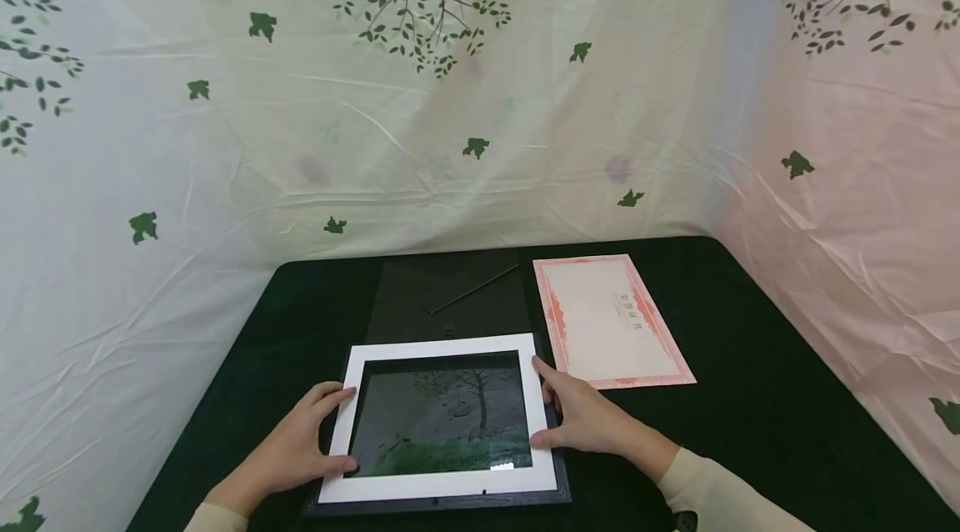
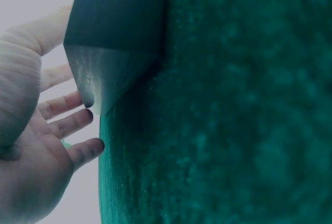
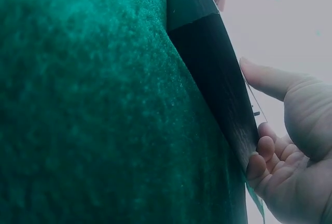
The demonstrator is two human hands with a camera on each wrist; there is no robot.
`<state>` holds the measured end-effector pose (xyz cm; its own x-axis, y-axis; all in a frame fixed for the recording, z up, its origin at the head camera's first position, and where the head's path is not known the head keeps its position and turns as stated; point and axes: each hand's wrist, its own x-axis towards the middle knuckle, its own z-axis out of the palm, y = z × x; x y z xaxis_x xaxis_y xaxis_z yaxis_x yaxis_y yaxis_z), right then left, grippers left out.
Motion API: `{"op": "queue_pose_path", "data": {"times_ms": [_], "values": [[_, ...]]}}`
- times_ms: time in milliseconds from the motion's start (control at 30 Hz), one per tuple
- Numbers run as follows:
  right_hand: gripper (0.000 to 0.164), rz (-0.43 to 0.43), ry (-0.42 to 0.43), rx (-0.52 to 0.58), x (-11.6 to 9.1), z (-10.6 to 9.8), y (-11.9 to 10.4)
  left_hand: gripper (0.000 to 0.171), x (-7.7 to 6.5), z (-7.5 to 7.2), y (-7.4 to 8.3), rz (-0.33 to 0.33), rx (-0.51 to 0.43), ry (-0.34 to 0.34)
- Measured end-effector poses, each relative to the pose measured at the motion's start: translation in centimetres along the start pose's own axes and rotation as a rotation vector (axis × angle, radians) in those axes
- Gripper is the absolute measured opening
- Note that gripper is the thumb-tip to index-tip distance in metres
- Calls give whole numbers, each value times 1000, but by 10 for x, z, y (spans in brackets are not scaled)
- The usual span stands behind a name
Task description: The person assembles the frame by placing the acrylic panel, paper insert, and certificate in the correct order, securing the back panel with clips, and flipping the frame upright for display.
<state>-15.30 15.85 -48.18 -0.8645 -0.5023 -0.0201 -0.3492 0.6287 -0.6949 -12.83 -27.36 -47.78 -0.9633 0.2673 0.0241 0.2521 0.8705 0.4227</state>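
Observation:
A white rectangular mat [image 1: 438, 483] with a dark, glossy window showing a tree and grass lies over a black picture frame [image 1: 564, 490]. At its left border is my left hand [image 1: 296, 444], fingertips along the edge and thumb on the lower left corner. My right hand [image 1: 588, 415] touches the right border with forefinger and thumb. In the left wrist view, the left fingers [image 2: 72, 123] are spread and fairly straight beside the frame's corner. The right wrist view has the fingertips [image 3: 257, 166] against the frame's dark side, the thumb extended higher up.
Behind the frame lies a flat black board [image 1: 405, 298] with a thin dark strip [image 1: 472, 290] slanting across it. A pink-bordered paper certificate [image 1: 592, 323] rests to the right. Dark green cloth [image 1: 757, 399] covers the table, and a leaf-printed curtain [image 1: 420, 148] hangs around it.

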Motion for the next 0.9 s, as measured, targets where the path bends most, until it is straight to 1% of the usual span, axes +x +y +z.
{"op": "queue_pose_path", "data": {"times_ms": [200,300,400,533,633,767,900], "values": [[106,18,-28,-58,0,-1,-1,93,-1,-1,1,14,-1,-22],[97,24,-30,-100,-1,-2,-1,88,-2,-2,3,11,7,-39],[86,21,-1,-144,-2,-3,-2,86,-2,-3,3,8,19,-43],[80,-1,40,-194,-2,-3,-2,93,2,-2,2,13,29,-44],[82,-27,16,-225,-1,-3,0,102,3,-3,3,15,41,-76],[86,-31,-37,-242,-1,-2,3,112,2,-3,3,20,64,-120],[88,-20,-39,-246,0,-1,3,115,2,-3,3,25,67,-131]]}}
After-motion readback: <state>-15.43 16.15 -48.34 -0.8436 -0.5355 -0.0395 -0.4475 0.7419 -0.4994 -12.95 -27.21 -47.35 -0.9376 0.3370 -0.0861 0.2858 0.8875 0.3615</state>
